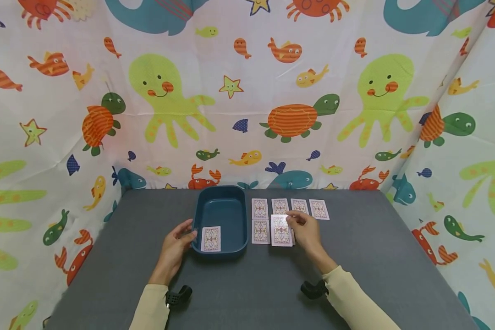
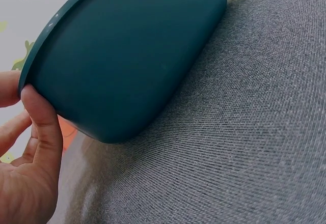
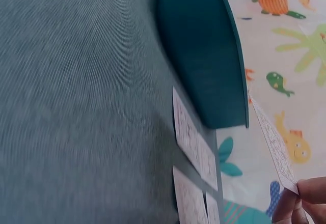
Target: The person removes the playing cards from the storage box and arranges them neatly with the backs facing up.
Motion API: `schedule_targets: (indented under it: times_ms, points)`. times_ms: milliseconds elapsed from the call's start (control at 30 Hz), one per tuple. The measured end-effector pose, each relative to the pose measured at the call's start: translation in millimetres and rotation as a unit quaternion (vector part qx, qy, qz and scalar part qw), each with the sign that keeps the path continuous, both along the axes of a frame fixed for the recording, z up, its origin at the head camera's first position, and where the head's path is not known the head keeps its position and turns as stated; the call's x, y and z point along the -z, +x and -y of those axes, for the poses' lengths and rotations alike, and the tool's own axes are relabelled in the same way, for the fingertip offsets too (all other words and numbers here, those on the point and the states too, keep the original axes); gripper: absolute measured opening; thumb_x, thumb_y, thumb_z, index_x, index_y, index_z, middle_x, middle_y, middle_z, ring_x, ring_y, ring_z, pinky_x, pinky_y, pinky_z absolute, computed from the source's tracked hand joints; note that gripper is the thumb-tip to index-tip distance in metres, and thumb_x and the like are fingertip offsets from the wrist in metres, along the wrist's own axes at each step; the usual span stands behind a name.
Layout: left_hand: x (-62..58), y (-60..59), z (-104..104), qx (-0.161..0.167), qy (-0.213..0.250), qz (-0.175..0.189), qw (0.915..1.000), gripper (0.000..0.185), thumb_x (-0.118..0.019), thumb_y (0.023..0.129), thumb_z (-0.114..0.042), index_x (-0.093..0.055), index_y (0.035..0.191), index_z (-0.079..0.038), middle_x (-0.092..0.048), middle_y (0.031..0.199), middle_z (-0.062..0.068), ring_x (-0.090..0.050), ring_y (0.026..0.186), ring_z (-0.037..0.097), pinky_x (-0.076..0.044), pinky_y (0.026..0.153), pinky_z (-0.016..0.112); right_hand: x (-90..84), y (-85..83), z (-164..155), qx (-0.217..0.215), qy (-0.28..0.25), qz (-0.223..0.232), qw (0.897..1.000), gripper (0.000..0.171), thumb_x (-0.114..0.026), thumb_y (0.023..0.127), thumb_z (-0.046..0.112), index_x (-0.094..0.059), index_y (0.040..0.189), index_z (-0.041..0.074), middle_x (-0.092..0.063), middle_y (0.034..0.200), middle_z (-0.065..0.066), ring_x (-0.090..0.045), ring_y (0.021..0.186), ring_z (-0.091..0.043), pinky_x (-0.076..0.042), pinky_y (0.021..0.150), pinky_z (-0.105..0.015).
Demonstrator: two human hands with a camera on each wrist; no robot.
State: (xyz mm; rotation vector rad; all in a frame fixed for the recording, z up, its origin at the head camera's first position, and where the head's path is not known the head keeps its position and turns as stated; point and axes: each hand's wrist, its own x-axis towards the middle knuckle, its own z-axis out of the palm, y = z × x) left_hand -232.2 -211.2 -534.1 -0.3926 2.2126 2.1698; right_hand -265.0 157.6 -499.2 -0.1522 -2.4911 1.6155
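A dark teal tub stands on the grey table, with one face-down playing card leaning inside its near wall. My left hand holds the tub's near left corner; in the left wrist view its thumb presses the tub's outer wall. Right of the tub lie several face-down cards in two rows. My right hand pinches one card by its edge and lifts it off the table; the right wrist view shows that card raised above the flat cards.
A printed sea-animal cloth walls in the table at the back and both sides. The table's front half holds only my forearms and the black wrist mounts.
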Motion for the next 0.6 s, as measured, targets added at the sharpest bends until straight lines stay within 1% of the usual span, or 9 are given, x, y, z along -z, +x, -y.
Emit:
schedule_targets:
  times_ms: [267,467,600]
  points:
    - [-0.5,0.4,0,0.002,0.002,0.001,1.0000,0.049,-0.063,0.095,-0.013,-0.051,0.142,-0.017,-0.048,0.136,0.011,-0.053,0.105,0.017,-0.043,0.089,0.032,4.4,-3.4,-25,0.007,0.014,0.001,1.000,0.023,-0.064,0.094,0.014,-0.072,0.114,0.006,-0.072,0.098,-0.014,-0.059,0.080,-0.010,-0.045,0.068,-0.022]
    - [-0.9,0.4,0,0.006,0.000,0.001,1.0000,0.048,-0.062,0.095,-0.014,-0.050,0.142,-0.017,-0.048,0.136,0.011,-0.053,0.108,0.018,-0.042,0.090,0.032,11.2,-4.0,-43,0.020,0.023,0.001,1.000,0.021,-0.064,0.094,0.013,-0.072,0.113,0.006,-0.071,0.096,-0.015,-0.059,0.077,-0.009,-0.045,0.069,-0.021]
    - [-2.1,0.6,0,0.007,-0.002,0.003,1.0000,0.049,-0.062,0.096,-0.016,-0.050,0.143,-0.017,-0.047,0.137,0.011,-0.052,0.110,0.018,-0.042,0.090,0.032,15.9,-5.1,-52,0.025,0.041,0.008,0.999,0.021,-0.064,0.094,0.014,-0.072,0.113,0.006,-0.071,0.098,-0.015,-0.058,0.078,-0.010,-0.044,0.068,-0.022]
